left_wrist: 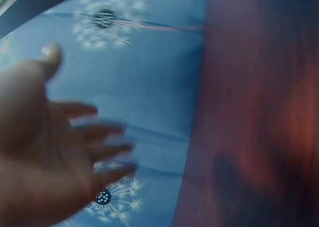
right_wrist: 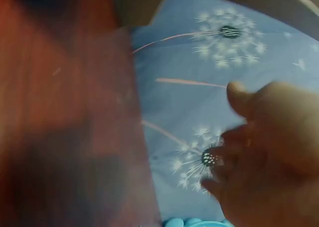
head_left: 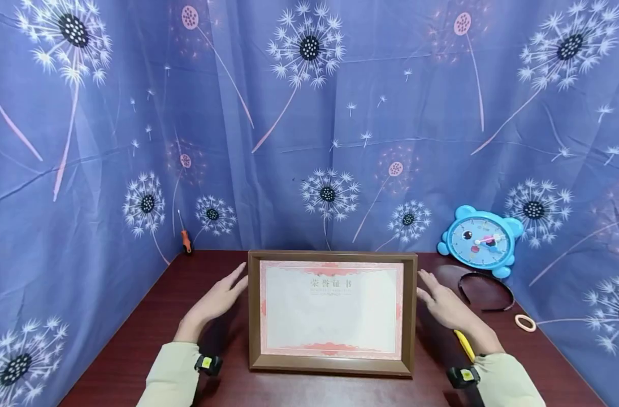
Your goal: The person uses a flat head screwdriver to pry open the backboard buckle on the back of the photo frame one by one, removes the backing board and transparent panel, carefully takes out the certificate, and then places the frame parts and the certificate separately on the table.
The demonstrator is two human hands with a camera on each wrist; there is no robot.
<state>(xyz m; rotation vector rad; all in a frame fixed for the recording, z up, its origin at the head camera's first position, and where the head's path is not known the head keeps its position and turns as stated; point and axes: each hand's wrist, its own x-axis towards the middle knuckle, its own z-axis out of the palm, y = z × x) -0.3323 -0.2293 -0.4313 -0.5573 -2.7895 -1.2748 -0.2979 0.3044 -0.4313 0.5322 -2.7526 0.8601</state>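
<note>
**Framed certificate upright between two open-fingered hands**

A brown picture frame (head_left: pixel 332 365) stands on its long lower side, roughly midway between the left and right edges of the table (head_left: pixel 131 345). It holds a pale certificate (head_left: pixel 334 325) with a red border. The left hand (head_left: pixel 212 301) is at the frame's left side, fingers extended and thumb wide apart; the right hand (head_left: pixel 445 302) is at the other side, its fingers loosely extended (whether either hand touches the frame, I cannot tell). At the table's far left corner an orange-handled screwdriver (head_left: pixel 186 243) stands tip up. A blue clock (head_left: pixel 477 240) leans by the far right corner, with a dark headband (head_left: pixel 492 277) just before it and a pale ring (head_left: pixel 525 329) near the right edge.
</note>
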